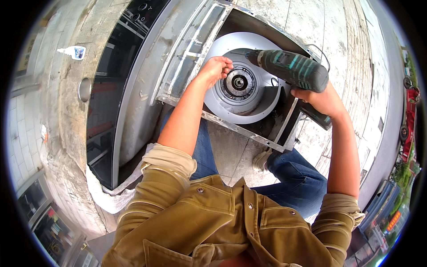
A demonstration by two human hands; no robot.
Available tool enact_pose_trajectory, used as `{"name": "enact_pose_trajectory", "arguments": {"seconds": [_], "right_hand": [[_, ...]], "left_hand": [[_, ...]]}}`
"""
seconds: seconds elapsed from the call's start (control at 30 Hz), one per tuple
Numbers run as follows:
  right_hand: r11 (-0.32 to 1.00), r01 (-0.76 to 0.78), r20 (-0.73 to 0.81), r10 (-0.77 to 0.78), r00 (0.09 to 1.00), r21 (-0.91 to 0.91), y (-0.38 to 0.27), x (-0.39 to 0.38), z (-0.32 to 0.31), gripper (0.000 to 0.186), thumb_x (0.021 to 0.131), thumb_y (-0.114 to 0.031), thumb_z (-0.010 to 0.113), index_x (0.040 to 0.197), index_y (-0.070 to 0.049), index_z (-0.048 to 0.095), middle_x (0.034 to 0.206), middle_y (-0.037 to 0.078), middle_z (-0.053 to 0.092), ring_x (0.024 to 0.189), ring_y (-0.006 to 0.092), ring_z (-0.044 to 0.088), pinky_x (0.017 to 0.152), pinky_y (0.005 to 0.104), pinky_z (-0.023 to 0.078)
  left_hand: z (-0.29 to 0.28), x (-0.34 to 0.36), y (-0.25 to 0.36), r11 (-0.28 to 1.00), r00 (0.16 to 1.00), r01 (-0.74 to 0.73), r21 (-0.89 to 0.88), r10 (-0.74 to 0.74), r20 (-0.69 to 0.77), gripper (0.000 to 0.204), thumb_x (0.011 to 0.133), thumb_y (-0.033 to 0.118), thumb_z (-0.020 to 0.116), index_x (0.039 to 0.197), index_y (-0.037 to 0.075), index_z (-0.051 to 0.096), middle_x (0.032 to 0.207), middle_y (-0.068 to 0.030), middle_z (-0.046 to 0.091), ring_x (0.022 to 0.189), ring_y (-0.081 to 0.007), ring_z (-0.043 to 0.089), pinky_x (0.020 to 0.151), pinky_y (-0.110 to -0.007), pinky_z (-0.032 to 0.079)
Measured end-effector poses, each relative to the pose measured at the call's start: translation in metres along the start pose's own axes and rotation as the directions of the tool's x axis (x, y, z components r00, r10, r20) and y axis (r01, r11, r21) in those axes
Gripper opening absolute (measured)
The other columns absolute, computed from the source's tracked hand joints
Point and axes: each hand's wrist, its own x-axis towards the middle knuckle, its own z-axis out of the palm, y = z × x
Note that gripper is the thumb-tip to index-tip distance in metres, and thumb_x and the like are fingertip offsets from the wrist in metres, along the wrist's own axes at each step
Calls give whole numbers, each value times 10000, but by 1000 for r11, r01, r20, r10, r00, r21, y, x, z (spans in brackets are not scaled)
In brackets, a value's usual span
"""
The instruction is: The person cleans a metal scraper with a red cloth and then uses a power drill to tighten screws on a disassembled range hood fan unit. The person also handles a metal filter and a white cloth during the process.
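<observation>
My right hand [327,101] grips the handle of a green and black cordless drill [293,69]. Its nose points left, over the upper part of a grey round fan housing [218,46]. That housing sits inside an open metal casing [242,132] in front of me. At the housing's middle is a round hub [239,83] with a ring of small parts around it. My left hand [215,71] hovers at the housing's left side, with thumb and fingers pinched together. Whatever lies between those fingertips is too small to make out.
A dark glass-fronted appliance [118,89] lies to the left, with white wrapping [106,191] under its near end. Farther left are a small white bottle [76,53] and a metal ring [84,90]. A thin black cable [324,52] curves behind the drill. Paving surrounds the casing.
</observation>
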Motion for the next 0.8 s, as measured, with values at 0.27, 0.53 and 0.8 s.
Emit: {"name": "enact_pose_trajectory", "arguments": {"seconds": [0.27,0.53,0.8], "right_hand": [[757,-384,-91,500,861,528,22,-152,-7,295,708,-10,707,990,-46,631,882,35,639,800,139,583,717,268,467],[584,-263,-106,522,847,768,42,-159,28,440,619,-20,660,1036,65,549,721,102,542,541,156,476,521,256,387],[567,-255,-104,524,845,783,39,-162,28,422,620,-10,646,1030,39,558,744,98,555,542,150,477,506,252,383]], "left_hand": [[21,-4,5,996,980,-24,-84,40,197,124,898,157,556,923,35,559,750,-28,558,555,-40,441,471,-172,387],[24,-18,10,996,949,45,-81,-17,314,233,915,138,512,1106,26,583,780,25,556,668,-40,519,579,-169,449],[24,-14,6,964,839,80,-253,72,539,244,892,95,510,1103,-7,578,851,-19,555,716,-79,509,630,-205,442]]}}
